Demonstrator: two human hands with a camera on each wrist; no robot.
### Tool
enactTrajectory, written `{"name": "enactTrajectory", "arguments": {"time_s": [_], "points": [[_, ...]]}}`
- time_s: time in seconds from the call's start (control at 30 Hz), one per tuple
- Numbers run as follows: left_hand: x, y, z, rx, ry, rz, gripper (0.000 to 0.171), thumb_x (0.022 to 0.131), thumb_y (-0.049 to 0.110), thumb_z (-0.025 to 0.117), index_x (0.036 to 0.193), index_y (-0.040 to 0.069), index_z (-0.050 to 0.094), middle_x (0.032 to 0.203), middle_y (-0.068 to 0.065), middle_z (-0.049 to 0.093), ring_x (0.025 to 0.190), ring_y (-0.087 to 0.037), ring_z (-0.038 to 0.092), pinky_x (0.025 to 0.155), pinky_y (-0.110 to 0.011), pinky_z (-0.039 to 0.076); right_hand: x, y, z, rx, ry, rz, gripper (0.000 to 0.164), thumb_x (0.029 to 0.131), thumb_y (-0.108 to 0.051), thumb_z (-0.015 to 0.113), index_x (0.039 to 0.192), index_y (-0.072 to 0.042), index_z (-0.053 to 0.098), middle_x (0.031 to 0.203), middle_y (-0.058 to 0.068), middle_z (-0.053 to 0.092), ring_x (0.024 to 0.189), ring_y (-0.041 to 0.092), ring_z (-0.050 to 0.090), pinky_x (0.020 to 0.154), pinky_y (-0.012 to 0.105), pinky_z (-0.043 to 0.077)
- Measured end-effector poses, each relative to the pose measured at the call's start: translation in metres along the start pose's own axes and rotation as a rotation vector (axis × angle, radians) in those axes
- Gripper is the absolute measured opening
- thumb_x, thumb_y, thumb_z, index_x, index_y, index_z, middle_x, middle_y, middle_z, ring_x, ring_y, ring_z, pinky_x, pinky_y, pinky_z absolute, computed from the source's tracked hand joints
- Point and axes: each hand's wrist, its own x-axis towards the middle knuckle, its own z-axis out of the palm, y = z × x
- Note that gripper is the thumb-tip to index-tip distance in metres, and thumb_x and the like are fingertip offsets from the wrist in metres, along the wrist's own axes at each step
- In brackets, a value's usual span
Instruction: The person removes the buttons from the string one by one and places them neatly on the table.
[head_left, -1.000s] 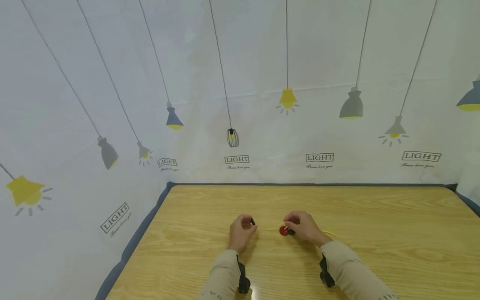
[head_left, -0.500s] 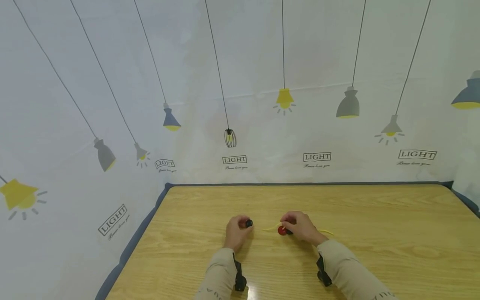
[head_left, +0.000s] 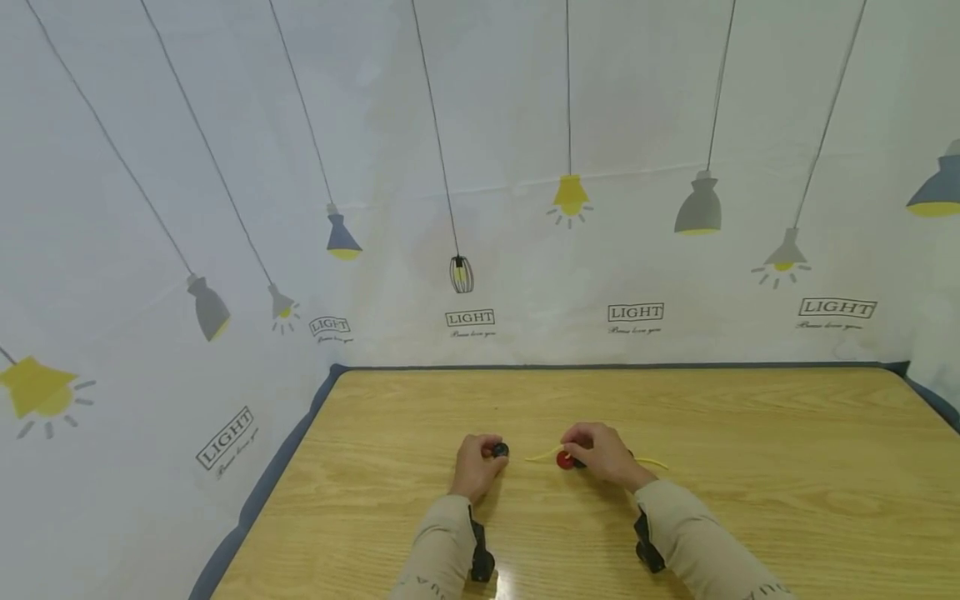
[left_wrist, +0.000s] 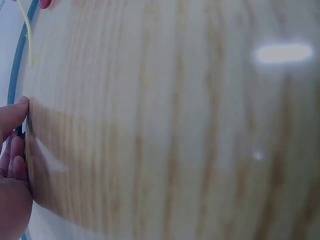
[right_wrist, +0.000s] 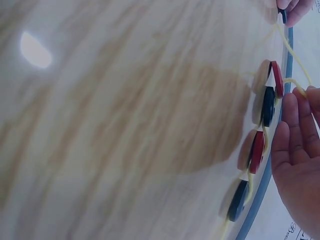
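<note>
Between thumb and fingers my left hand (head_left: 472, 468) pinches a small black disc (head_left: 501, 450), its round face showing in the head view. Across from it, my right hand (head_left: 606, 454) pinches a yellow string (right_wrist: 299, 65) near its free end. Red and black discs are threaded along this string in the right wrist view: a red disc (right_wrist: 277, 80) nearest the fingers, then a black disc (right_wrist: 268, 106), a second red disc (right_wrist: 256, 152) and another black disc (right_wrist: 239, 201). From above, the right hand hides most of them. The left wrist view shows only the left fingers (left_wrist: 17, 150) at its edge.
A wood-grain table (head_left: 735, 433) lies under both hands, with a dark blue edge (head_left: 675, 365) at the back. Behind it hangs a white sheet (head_left: 525, 100) printed with lamps. The string's tail (head_left: 651, 462) extends right of the right hand.
The black disc in my left hand has turned from nearly edge-on to showing its round face. My right hand stays at the string, almost still.
</note>
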Motion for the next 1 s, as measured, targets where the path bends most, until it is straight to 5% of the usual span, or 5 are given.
{"name": "enactTrajectory", "arguments": {"time_s": [0.67,1.0], "points": [[-0.004,0.002,-0.002,-0.133,0.041,-0.01,0.038,0.075,-0.002,0.067,0.11,-0.005,0.054,0.098,-0.016,0.053,0.09,-0.029,0.051,0.078,-0.041,0.042,-0.001,-0.001,-0.002,0.002,-0.021,-0.041,0.008,0.085,-0.004,0.057,0.088,-0.001,0.063,0.082,0.003,0.062,0.075,0.016,0.057,0.064,0.028,0.046],[-0.002,0.012,0.001,-0.236,0.004,0.065,0.037,0.08,0.003,0.064,0.113,-0.006,0.052,0.105,-0.02,0.054,0.095,-0.034,0.05,0.082,-0.044,0.041,-0.001,-0.004,0.0,0.004,-0.029,-0.032,0.008,0.085,-0.005,0.057,0.089,-0.001,0.062,0.082,0.003,0.061,0.074,0.016,0.056,0.064,0.028,0.046]]}}
